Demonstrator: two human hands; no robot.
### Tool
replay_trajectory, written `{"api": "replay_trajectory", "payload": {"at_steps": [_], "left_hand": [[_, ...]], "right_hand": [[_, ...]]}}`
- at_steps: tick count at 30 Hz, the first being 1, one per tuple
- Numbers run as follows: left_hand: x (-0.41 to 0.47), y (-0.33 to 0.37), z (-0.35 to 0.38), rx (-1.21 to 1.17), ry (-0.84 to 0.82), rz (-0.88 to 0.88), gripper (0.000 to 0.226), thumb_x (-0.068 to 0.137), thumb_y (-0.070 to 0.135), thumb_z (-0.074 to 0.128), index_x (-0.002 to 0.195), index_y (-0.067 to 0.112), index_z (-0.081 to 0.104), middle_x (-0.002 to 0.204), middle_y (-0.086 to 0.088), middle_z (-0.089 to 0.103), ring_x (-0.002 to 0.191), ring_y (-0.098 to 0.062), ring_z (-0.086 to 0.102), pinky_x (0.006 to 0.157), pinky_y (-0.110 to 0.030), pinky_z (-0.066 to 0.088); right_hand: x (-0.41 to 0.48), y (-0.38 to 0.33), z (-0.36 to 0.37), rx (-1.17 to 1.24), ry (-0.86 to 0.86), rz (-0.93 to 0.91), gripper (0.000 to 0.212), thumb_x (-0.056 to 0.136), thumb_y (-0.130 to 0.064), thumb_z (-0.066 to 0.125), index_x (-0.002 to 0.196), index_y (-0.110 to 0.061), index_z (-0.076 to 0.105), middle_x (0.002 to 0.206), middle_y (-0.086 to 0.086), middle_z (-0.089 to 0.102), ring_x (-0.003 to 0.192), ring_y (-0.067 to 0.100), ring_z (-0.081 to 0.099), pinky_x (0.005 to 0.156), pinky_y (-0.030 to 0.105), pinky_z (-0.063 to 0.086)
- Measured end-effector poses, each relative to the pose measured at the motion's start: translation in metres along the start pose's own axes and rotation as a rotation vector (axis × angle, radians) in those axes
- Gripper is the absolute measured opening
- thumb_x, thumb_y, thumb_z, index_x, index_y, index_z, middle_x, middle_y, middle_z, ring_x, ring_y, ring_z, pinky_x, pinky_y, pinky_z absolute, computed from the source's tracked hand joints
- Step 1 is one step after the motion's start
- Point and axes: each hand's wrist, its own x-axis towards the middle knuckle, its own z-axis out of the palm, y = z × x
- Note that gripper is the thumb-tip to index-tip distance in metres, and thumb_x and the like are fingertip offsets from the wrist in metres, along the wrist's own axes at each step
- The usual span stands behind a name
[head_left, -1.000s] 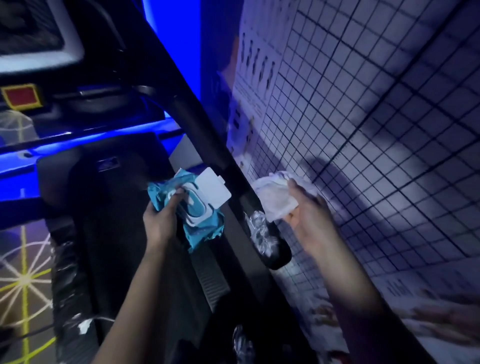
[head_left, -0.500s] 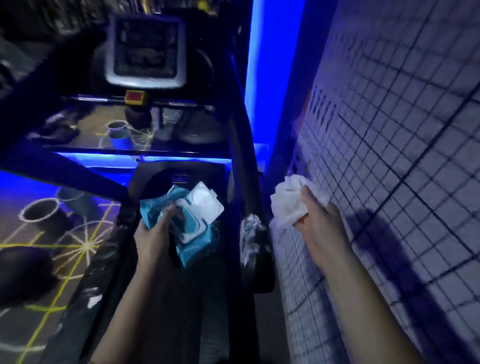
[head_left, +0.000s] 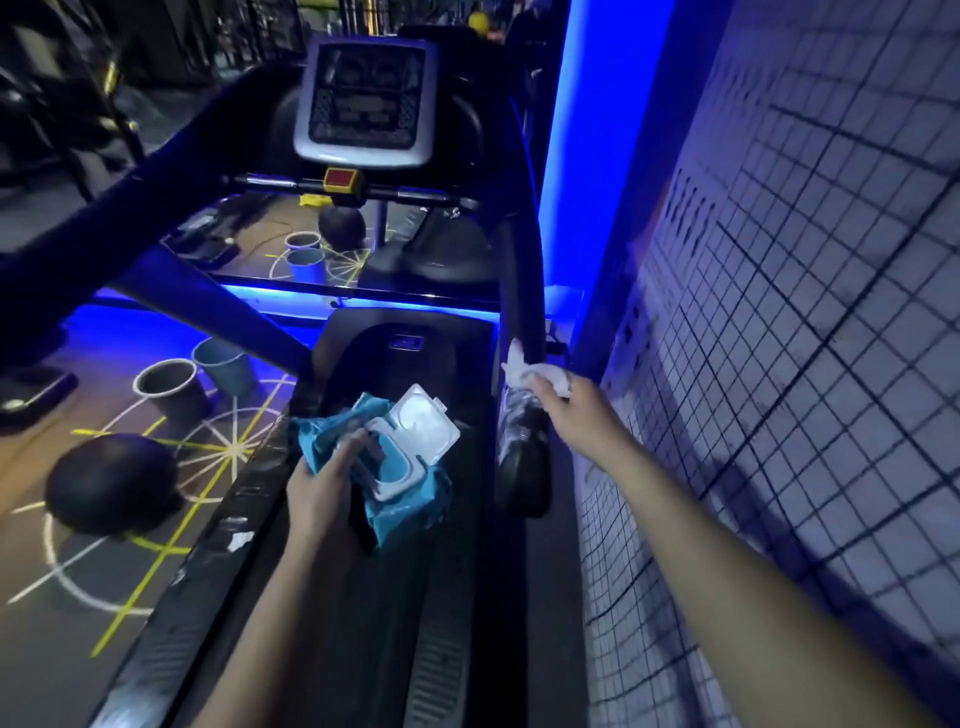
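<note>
My left hand (head_left: 324, 480) grips a teal pack of wet wipes (head_left: 402, 499) over the treadmill belt; its white flip lid (head_left: 426, 422) stands open. My right hand (head_left: 566, 410) holds a crumpled white wipe (head_left: 530, 370) and presses it against the treadmill's right handrail (head_left: 524, 291), just above the rail's plastic-wrapped lower end. The treadmill console (head_left: 366, 101) with a red stop button (head_left: 340, 178) is straight ahead at the top.
A white tiled wall (head_left: 805, 312) runs close along the right. On the floor to the left lie a dark ball (head_left: 111, 483), a grey bucket (head_left: 169, 387) and a blue bucket (head_left: 223, 361) on yellow and white floor lines. The left handrail (head_left: 130, 208) crosses above.
The view has swung up from the wall toward the console. My right hand moved forward with the wipe from beside the wall onto the right handrail. My left hand kept hold of the pack.
</note>
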Motion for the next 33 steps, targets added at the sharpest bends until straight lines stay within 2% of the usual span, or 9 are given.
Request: {"api": "replay_trajectory", "payload": {"at_steps": [4, 10, 14, 17, 23, 26, 28, 29, 33], "left_hand": [[-0.005, -0.003, -0.002, -0.029, 0.005, -0.029, 0.040, 0.071, 0.031, 0.089, 0.104, 0.011, 0.083, 0.099, -0.013, 0.079, 0.089, -0.028, 0.070, 0.085, -0.045, 0.053], [-0.012, -0.006, -0.010, -0.074, 0.008, 0.000, 0.034, 0.079, 0.027, 0.087, 0.107, 0.008, 0.081, 0.095, -0.010, 0.078, 0.085, -0.027, 0.066, 0.081, -0.043, 0.050], [-0.017, -0.009, -0.019, -0.059, 0.014, -0.017, 0.029, 0.079, 0.027, 0.087, 0.101, 0.009, 0.081, 0.087, -0.008, 0.074, 0.083, -0.024, 0.064, 0.079, -0.042, 0.049], [-0.022, -0.010, -0.022, -0.048, 0.010, -0.009, 0.029, 0.081, 0.027, 0.087, 0.104, 0.010, 0.082, 0.095, -0.009, 0.079, 0.085, -0.023, 0.067, 0.082, -0.041, 0.050], [-0.030, -0.004, -0.013, -0.025, 0.003, 0.036, 0.029, 0.083, 0.027, 0.086, 0.108, 0.012, 0.081, 0.112, -0.015, 0.079, 0.100, -0.029, 0.074, 0.094, -0.047, 0.056], [-0.027, -0.006, -0.007, -0.053, -0.004, 0.045, 0.031, 0.079, 0.029, 0.087, 0.107, 0.015, 0.082, 0.115, -0.020, 0.078, 0.100, -0.031, 0.074, 0.095, -0.049, 0.055], [-0.026, -0.010, -0.001, -0.067, -0.026, 0.022, 0.039, 0.079, 0.028, 0.088, 0.113, 0.009, 0.080, 0.117, -0.019, 0.077, 0.102, -0.032, 0.074, 0.099, -0.052, 0.055], [-0.026, -0.012, 0.003, -0.068, -0.030, 0.016, 0.040, 0.081, 0.026, 0.088, 0.115, 0.006, 0.079, 0.119, -0.019, 0.077, 0.100, -0.030, 0.073, 0.097, -0.050, 0.055], [-0.023, -0.022, 0.010, -0.048, -0.012, -0.014, 0.035, 0.079, 0.022, 0.089, 0.111, 0.008, 0.082, 0.115, -0.016, 0.079, 0.110, -0.034, 0.074, 0.105, -0.054, 0.054]], "right_hand": [[-0.011, 0.012, 0.010, 0.056, 0.012, 0.042, 0.035, 0.104, -0.039, 0.050, 0.134, -0.025, 0.063, 0.143, -0.013, 0.058, 0.130, 0.005, 0.052, 0.098, 0.016, 0.038], [-0.058, 0.021, 0.019, 0.216, 0.088, 0.036, 0.026, 0.105, -0.032, 0.051, 0.120, -0.024, 0.070, 0.108, -0.018, 0.074, 0.107, -0.004, 0.064, 0.097, 0.017, 0.047], [-0.086, 0.022, 0.022, 0.297, 0.090, -0.003, 0.023, 0.107, -0.027, 0.048, 0.116, -0.031, 0.069, 0.115, -0.025, 0.071, 0.114, -0.007, 0.061, 0.095, 0.009, 0.044], [-0.078, 0.021, 0.023, 0.211, 0.092, -0.033, 0.022, 0.106, -0.035, 0.047, 0.116, -0.044, 0.065, 0.115, -0.032, 0.068, 0.117, -0.007, 0.060, 0.100, 0.014, 0.045], [-0.051, 0.026, 0.020, 0.106, 0.111, 0.004, 0.031, 0.099, -0.062, 0.040, 0.120, -0.053, 0.062, 0.117, -0.022, 0.070, 0.115, -0.001, 0.061, 0.102, 0.038, 0.051], [-0.079, 0.033, 0.030, 0.184, 0.154, -0.026, 0.021, 0.103, -0.051, 0.045, 0.111, -0.064, 0.060, 0.111, -0.020, 0.073, 0.109, 0.001, 0.066, 0.098, 0.039, 0.054], [-0.096, 0.040, 0.035, 0.194, 0.154, -0.067, 0.023, 0.105, -0.049, 0.045, 0.118, -0.057, 0.063, 0.111, -0.003, 0.074, 0.107, 0.020, 0.069, 0.094, 0.048, 0.056], [-0.100, 0.042, 0.036, 0.190, 0.148, -0.094, 0.025, 0.105, -0.046, 0.046, 0.121, -0.049, 0.065, 0.113, 0.001, 0.074, 0.107, 0.023, 0.069, 0.093, 0.048, 0.055], [-0.101, 0.036, 0.027, 0.151, 0.160, -0.205, 0.022, 0.103, -0.025, 0.055, 0.116, -0.030, 0.072, 0.119, -0.023, 0.070, 0.113, -0.004, 0.064, 0.095, 0.018, 0.051]]}}
